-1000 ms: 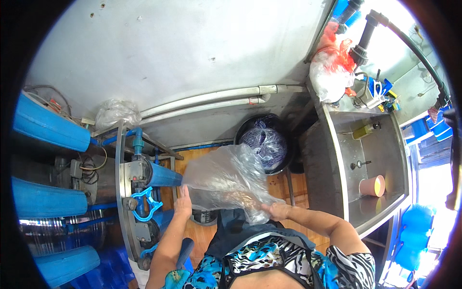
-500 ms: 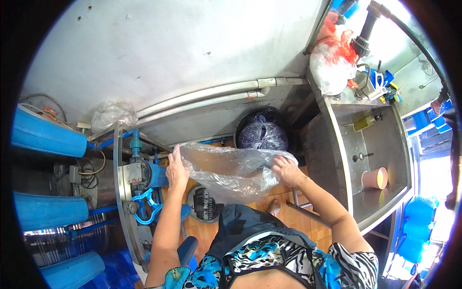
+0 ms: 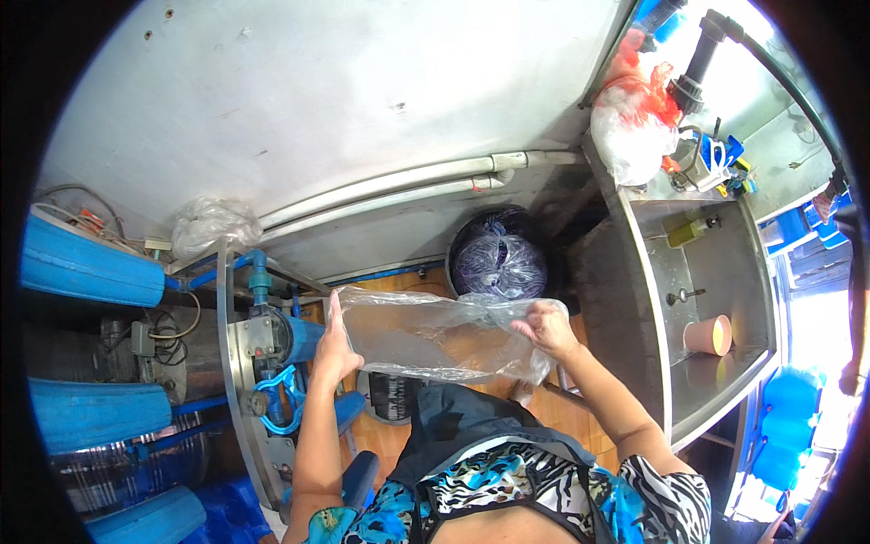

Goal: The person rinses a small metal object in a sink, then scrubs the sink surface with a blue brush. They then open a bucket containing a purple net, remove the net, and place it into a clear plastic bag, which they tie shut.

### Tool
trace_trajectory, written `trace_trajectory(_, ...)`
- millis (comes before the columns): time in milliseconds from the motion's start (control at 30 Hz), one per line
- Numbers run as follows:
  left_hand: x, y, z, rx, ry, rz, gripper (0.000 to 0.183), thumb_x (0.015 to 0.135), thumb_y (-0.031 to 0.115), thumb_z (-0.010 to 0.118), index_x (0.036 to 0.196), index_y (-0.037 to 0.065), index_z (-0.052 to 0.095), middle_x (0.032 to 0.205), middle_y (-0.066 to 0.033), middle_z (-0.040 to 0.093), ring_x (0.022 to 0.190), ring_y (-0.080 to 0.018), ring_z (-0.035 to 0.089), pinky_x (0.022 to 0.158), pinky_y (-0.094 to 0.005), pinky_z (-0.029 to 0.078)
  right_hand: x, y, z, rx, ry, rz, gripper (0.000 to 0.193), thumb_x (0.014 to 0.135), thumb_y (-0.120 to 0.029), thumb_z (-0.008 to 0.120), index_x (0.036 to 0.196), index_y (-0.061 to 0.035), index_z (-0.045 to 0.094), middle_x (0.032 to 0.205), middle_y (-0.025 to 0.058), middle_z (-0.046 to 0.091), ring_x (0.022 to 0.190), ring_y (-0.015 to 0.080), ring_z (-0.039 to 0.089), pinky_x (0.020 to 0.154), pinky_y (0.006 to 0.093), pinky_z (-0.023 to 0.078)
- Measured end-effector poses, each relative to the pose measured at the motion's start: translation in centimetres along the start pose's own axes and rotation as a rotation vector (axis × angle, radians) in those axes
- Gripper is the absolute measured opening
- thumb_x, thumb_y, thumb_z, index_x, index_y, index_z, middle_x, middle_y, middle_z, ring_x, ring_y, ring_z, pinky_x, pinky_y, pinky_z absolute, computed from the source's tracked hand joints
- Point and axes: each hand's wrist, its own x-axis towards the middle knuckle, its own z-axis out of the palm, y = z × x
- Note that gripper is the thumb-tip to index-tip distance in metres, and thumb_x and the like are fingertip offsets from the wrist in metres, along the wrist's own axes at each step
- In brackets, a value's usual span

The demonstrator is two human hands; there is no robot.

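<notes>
A clear plastic bag (image 3: 435,337) is stretched flat and wide between my two hands in front of my dark apron (image 3: 453,426). My left hand (image 3: 335,352) grips its left end, thumb on the lower edge and fingers up along the side. The right end is gathered and crumpled in my right hand (image 3: 549,330), whose fingers are curled closed on the film. Just beyond the bag stands a black bin (image 3: 456,238) holding a knotted, filled plastic bag (image 3: 501,263) with something dark purple showing through.
On the right is a steel sink (image 3: 645,299) with a pink cup (image 3: 707,335) inside. Blue filter cylinders (image 3: 100,412) and a metal frame (image 3: 234,363) stand at the left. White pipes (image 3: 399,181) run along the wall. Below the bag lies a round dark lid (image 3: 391,399) on the floor.
The bag has been pulled straighter and flatter, its sagging lower edge drawn up. My right hand has curled tighter around its end and shifted slightly right; my left hand sits slightly lower.
</notes>
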Motion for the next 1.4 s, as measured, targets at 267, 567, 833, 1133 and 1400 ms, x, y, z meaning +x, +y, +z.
trace_trajectory(267,-2.9,-0.8,0.0,-0.059,0.107,0.099,0.131,0.047,-0.007,0.075,0.149,0.013,-0.004,0.149,-0.0211,0.028,0.128,-0.0378,0.043,0.104,-0.0381,0.04,2.7,-0.4,5.5,-0.372,-0.092,0.415,0.092,0.075,-0.014,0.065,0.15,-0.0269,0.013,0.15,0.0237,0.017,0.131,0.0441,0.034,0.088,0.058,0.045)
trace_trajectory(567,-3.9,-0.6,4.5,0.544,0.227,0.256,0.05,0.058,0.012,0.079,0.107,0.01,0.069,0.15,-0.0267,0.02,0.13,-0.0504,0.031,0.105,-0.0554,0.029,4.9,-5.5,-0.2,0.359,0.203,-0.409,0.06,0.071,0.01,0.047,0.127,-0.009,0.055,0.103,0.0227,0.064,0.101,0.0375,0.061,0.087,0.037,0.05)
trace_trajectory(833,6.6,3.8,9.7,0.169,0.22,0.591,0.016,0.077,0.018,0.068,0.091,0.01,0.065,0.121,-0.0129,0.055,0.113,-0.0334,0.052,0.098,-0.0559,0.035,5.2,-6.1,-9.0,0.722,-0.008,-0.445,0.056,0.069,0.02,0.047,0.117,-0.004,0.064,0.116,0.0094,0.066,0.108,0.0153,0.06,0.099,0.0306,0.043)
trace_trajectory(1133,7.4,6.2,6.8,-0.192,0.169,0.577,0.008,0.087,0.013,0.053,0.087,0.005,0.054,0.079,-0.0174,0.062,0.077,-0.0372,0.062,0.065,-0.044,0.047,7.2,-4.3,-9.7,-0.004,0.892,-0.259,0.041,0.076,-0.025,0.07,0.113,-0.0088,0.062,0.115,0.0147,0.061,0.108,0.0337,0.057,0.092,0.044,0.044)
trace_trajectory(1400,4.8,8.3,3.7,-0.147,0.132,0.677,0.013,0.088,0.019,0.056,0.089,0.006,0.053,0.065,-0.0147,0.061,0.062,-0.0359,0.062,0.057,-0.0421,0.047,12.6,-5.4,-4.4,-0.075,-0.054,-0.285,0.017,0.079,-0.024,0.066,0.091,-0.0122,0.068,0.131,0.0054,0.056,0.132,0.0334,0.04,0.102,0.0705,0.02)
